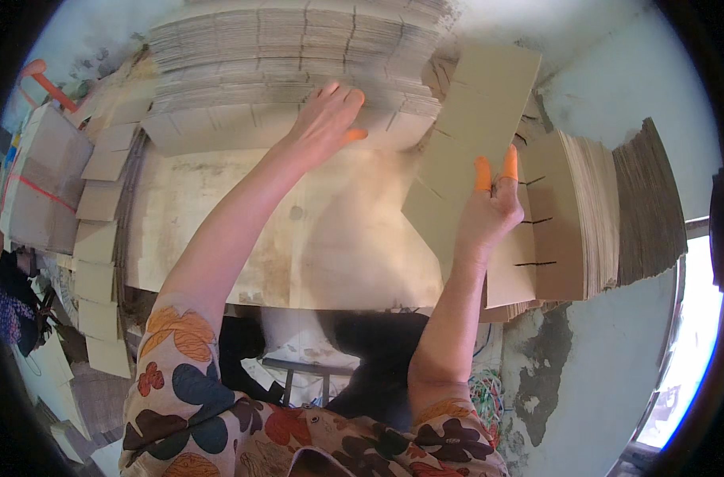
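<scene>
My right hand grips a flat tan slotted cardboard strip, which stands tilted to the right of the wooden work board. Its thumb and a finger wear orange finger covers. My left hand reaches over the far side of the board, thumb apart from the fingers and orange covers on some tips. It is at the front of a long stack of slotted cardboard strips; whether the fingertips touch the stack I cannot tell. Nothing shows in that hand.
More slotted cardboard stands packed on the right, with darker sheets behind. Overlapping cardboard pieces line the left side, beside a carton with a red strap. A tangle of coloured strands lies below right.
</scene>
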A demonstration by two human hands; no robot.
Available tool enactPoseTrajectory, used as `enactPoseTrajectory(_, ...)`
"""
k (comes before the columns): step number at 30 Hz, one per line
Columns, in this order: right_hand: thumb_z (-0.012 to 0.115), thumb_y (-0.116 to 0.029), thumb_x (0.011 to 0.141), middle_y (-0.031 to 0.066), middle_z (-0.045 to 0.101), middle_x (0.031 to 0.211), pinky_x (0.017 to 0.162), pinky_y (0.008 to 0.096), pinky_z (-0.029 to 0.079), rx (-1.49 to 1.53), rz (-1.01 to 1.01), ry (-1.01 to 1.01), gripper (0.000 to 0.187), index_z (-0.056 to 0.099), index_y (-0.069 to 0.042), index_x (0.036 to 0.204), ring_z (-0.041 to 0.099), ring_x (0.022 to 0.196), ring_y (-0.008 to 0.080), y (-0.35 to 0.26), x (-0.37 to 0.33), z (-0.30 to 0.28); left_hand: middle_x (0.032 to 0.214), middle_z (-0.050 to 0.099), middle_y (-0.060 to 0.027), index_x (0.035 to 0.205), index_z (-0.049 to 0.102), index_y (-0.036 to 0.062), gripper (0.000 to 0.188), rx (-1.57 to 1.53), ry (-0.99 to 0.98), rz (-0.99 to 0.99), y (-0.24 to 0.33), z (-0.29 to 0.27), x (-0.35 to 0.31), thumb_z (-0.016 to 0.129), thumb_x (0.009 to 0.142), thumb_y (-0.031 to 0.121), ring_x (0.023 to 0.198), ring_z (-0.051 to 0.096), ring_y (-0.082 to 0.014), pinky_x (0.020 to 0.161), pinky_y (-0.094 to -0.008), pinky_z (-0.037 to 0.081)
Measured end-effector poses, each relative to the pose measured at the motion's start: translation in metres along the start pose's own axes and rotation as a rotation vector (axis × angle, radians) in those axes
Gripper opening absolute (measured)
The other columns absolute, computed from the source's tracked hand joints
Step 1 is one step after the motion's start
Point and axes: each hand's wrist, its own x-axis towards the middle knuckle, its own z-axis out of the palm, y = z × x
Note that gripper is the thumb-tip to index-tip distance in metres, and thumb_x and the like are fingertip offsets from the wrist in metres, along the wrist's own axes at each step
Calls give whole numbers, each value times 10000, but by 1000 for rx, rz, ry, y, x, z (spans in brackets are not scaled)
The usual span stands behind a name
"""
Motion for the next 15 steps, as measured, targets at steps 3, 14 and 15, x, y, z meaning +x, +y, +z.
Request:
enactPoseTrajectory(3, 713, -106, 804, 98, 547, 581, 418, 272, 377, -53, 11, -53, 448, 572, -43, 1225, 385, 428, 128, -2, -1, 3, 935, 584, -120, 978, 552, 38, 331, 123, -3, 1, -4, 31, 23, 725, 717, 147, 956, 515, -288, 817, -398, 427)
enactPoseTrajectory(14, 707, -91, 811, 69, 626, 689, 453, 240, 409, 76, -72, 36, 451, 560, -20, 1232, 417, 463, 98, -2, -5, 3, 841, 604, -78, 830, 581, 42, 112, 121, -64, 177, -14, 35, 21, 612, 725, 68, 894, 559, -252, 709, -374, 482)
enactPoseTrajectory(15, 710, -92, 808, 69, 624, 688, 452, 240, 408, 98, -72, 55, 456, 560, -22, 1233, 415, 462, 98, -2, -5, 3, 827, 600, -77, 826, 584, 41, 104, 91, -105, 174, -7, 32, 15, 605, 726, 60, 875, 560, -254, 689, -376, 486)
